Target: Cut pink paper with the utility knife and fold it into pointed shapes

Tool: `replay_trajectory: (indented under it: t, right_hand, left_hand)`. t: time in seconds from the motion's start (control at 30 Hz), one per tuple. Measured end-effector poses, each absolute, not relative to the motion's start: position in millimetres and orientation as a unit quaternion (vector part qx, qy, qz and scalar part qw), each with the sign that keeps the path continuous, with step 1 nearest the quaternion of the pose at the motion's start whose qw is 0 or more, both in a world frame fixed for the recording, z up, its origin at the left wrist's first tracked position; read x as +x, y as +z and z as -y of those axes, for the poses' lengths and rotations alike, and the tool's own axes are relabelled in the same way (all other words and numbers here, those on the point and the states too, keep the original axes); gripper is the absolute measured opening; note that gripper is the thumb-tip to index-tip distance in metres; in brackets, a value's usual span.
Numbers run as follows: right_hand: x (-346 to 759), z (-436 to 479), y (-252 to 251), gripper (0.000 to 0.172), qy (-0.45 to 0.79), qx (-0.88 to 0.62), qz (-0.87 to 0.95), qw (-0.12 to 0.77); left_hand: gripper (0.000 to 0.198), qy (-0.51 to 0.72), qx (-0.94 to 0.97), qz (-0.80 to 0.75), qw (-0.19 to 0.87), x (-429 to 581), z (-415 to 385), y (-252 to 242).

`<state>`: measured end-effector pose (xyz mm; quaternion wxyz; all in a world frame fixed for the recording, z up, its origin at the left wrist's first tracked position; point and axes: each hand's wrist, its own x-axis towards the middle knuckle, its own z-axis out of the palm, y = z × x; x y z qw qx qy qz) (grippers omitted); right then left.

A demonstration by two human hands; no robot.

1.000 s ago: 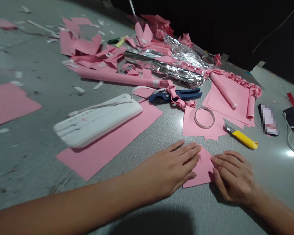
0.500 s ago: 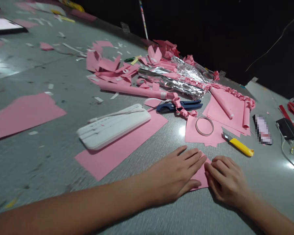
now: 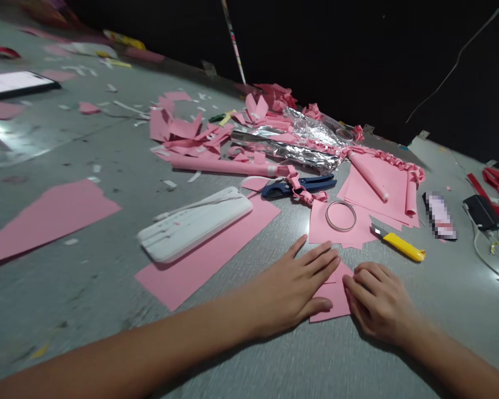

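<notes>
Nearest the camera, both hands lie on a small pink paper piece (image 3: 336, 296) on the gray table (image 3: 87, 310). The left hand (image 3: 293, 291) is flat, its fingers stretched and loose, and covers the piece's left part. The right hand (image 3: 378, 302) has bent fingers whose tips press the right edge. Neither hand grips anything. The piece shows a layered flap near the fingertips, so it looks partly folded, with the crease being flattened; how many folds it has cannot be told.

Just beyond lie a yellow utility knife (image 3: 399, 245) and a tape ring (image 3: 341, 216) on a pink sheet (image 3: 322, 233). To the left, a white plastic case (image 3: 195, 224) rests on a long pink sheet (image 3: 203, 263). Farther back are blue-handled scissors (image 3: 321, 182), a stack of uncut pink sheets (image 3: 378, 185), a rolled pink tube (image 3: 220, 165), crumpled foil (image 3: 303, 151) and many pink scraps (image 3: 183, 130).
</notes>
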<state>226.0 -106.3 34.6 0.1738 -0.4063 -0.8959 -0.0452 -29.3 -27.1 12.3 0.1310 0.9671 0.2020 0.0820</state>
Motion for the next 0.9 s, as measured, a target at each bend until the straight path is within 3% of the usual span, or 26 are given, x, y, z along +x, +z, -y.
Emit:
replay_trajectory:
  t: [0.27, 0.4, 0.57, 0.67, 0.9]
  right_hand:
    - [226, 103, 35, 0.022, -0.026, -0.398, 0.897, 0.191]
    - [225, 100, 36, 0.033, -0.002, -0.364, 0.912, 0.189]
    - [224, 98, 34, 0.032, 0.014, -0.355, 0.917, 0.181]
    - [224, 98, 31, 0.032, 0.012, -0.361, 0.914, 0.184]
    - [224, 100, 30, 0.031, 0.031, -0.379, 0.908, 0.176]
  left_hand:
    - [0.094, 0.059, 0.971, -0.191, 0.133, -32, 27, 10]
    - [0.099, 0.06, 0.973, -0.185, 0.124, -30, 27, 12]
    - [0.103, 0.057, 0.977, -0.174, 0.113, -34, 23, 18]
    - [0.096, 0.068, 0.982, -0.153, 0.091, -43, 22, 25]
    - [0.06, 0.097, 0.984, -0.136, 0.058, -55, 26, 35]
